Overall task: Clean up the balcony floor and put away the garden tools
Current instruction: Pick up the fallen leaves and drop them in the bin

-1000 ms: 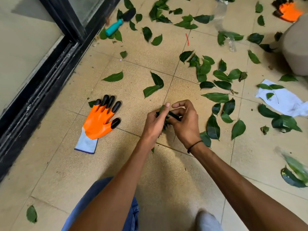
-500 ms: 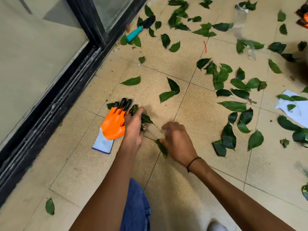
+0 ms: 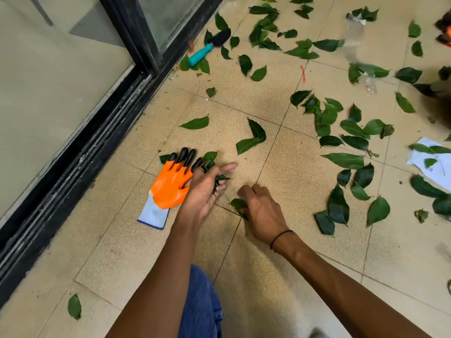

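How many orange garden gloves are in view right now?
2. One orange glove lies flat on the tiles beside the left hand. A second glove is only partly visible, cut off at the frame's top right edge.

Two hands, one whole orange glove, one teal-handled trowel, one white paper, dozens of leaves

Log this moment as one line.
left hand: holds bunch of green leaves | right hand: grips green leaf on floor | orange-black glove: untouched

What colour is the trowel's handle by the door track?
Teal, with a black blade; the trowel shows clearly in the head view.
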